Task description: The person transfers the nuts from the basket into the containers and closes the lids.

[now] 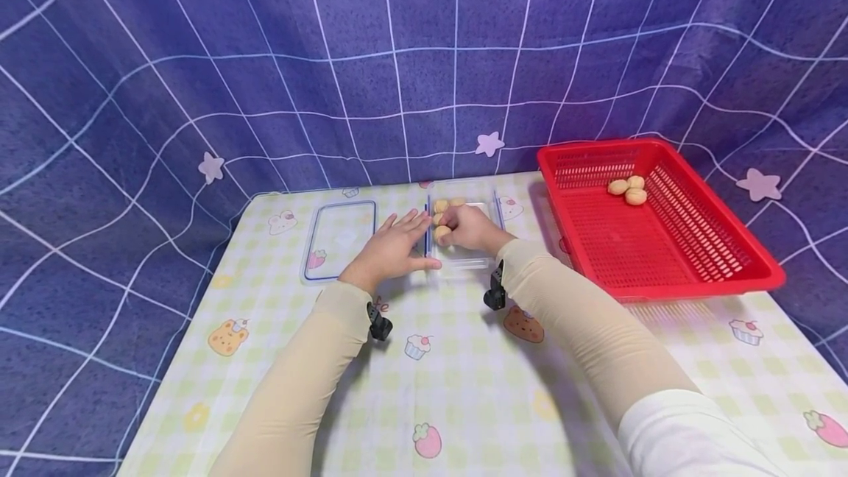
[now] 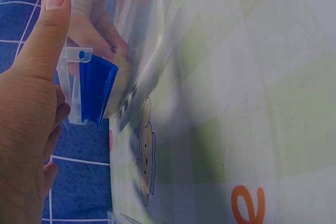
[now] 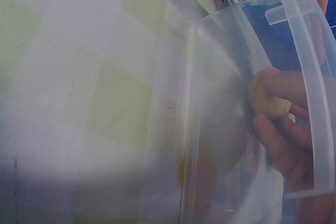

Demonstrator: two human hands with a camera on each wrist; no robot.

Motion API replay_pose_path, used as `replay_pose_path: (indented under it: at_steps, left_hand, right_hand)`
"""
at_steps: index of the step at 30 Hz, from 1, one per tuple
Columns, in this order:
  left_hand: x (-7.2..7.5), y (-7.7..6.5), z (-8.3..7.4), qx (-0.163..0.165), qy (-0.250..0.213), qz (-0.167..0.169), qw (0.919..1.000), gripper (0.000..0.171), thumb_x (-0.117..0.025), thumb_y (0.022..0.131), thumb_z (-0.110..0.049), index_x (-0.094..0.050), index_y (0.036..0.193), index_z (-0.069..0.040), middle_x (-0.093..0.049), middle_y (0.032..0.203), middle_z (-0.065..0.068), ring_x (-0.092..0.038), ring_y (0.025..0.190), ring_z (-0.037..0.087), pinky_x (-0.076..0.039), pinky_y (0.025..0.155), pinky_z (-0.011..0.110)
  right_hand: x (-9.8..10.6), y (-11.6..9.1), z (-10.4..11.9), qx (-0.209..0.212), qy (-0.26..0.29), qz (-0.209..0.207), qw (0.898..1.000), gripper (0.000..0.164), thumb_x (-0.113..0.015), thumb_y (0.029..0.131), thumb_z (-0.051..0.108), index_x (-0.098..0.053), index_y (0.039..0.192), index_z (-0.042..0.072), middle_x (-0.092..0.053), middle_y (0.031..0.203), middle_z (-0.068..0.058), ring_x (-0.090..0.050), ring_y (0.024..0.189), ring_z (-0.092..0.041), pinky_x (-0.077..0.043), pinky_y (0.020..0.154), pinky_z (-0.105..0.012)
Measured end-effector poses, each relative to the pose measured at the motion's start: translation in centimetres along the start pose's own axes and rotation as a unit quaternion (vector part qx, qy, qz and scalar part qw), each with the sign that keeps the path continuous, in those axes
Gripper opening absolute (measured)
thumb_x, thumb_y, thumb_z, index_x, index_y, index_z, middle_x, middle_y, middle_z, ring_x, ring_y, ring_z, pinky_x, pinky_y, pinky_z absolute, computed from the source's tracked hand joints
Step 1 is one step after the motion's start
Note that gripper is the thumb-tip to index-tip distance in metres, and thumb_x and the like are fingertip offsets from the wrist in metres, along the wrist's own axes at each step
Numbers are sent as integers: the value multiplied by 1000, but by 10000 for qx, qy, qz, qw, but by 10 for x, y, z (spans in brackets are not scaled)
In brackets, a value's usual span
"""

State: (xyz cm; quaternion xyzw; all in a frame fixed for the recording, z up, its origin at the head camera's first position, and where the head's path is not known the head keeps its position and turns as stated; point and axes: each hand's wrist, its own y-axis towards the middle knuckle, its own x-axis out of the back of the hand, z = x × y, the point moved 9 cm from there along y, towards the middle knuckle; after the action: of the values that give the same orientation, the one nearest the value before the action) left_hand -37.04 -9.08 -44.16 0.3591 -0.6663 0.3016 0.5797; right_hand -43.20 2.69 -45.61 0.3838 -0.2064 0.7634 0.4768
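A clear plastic box (image 1: 464,265) with blue clips stands near the far edge of the table. Inside it, my right hand (image 1: 469,228) pinches a walnut (image 3: 269,98) between thumb and fingers, seen through the box wall in the right wrist view. Several other walnuts (image 1: 440,206) sit along the box's left side. My left hand (image 1: 391,245) lies against the left side of the box with fingers extended, beside a blue clip (image 2: 97,90) in the left wrist view. Part of the box's inside is hidden behind the right hand.
To the left lies a clear lid (image 1: 344,230) with a blue seal. At the right, a red plastic basket (image 1: 669,293) holds three walnuts (image 1: 634,196). A checked cloth (image 1: 424,389) covers the table, and a blue curtain (image 1: 424,79) hangs behind it.
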Motion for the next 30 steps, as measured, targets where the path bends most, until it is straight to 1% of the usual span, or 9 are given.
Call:
replay_pose_path:
  at_steps: [6,12,17,23,27,30]
  left_hand:
    - [0,0,0,-18,17,-12,10000,99,-61,88,-70,-30,159,-9,-27,165,5,-15,155,23,-10,126,51]
    - [0,1,-1,-44,10,-29,10000,99,-63,88,-69,-31,159,-8,-29,165,6,-16,155,24,-9,126,51]
    - [3,1,-2,-42,46,-26,10000,99,-61,88,-70,-29,159,-8,-28,166,6,-16,155,24,-9,126,51]
    - [5,1,-4,-31,16,15,10000,99,-62,88,-69,-29,159,-8,-27,166,6,-15,155,23,-9,126,51]
    - [3,2,-3,-45,50,11,10000,100,-61,88,-70,-29,159,-7,-26,166,7,-15,155,25,-10,126,53]
    - [3,2,-2,-72,72,-7,9999,100,-60,88,-71,-30,159,-7,-26,166,8,-16,155,26,-9,126,53]
  right_hand:
    - [-1,0,-1,-33,10,-12,10000,36,-83,84,19,-70,115,3,-75,106,-12,-69,102,-24,-54,96,-37]
    - [0,0,0,-13,-52,-39,10000,35,-83,85,19,-70,114,4,-75,98,-9,-67,91,-19,-54,90,-36]
    - [4,-1,2,-106,67,-26,9999,33,-83,86,17,-70,113,3,-72,98,-9,-62,87,-18,-52,88,-36]
    - [4,-2,1,-239,132,17,9996,35,-82,87,18,-68,116,4,-71,104,-10,-62,93,-20,-51,92,-37]
    - [5,-2,1,-223,48,91,9997,42,-84,85,21,-66,120,5,-69,112,-13,-63,101,-25,-51,95,-40]
    - [12,-3,0,-320,54,74,9994,47,-84,84,23,-64,122,5,-68,117,-18,-62,107,-30,-50,98,-44]
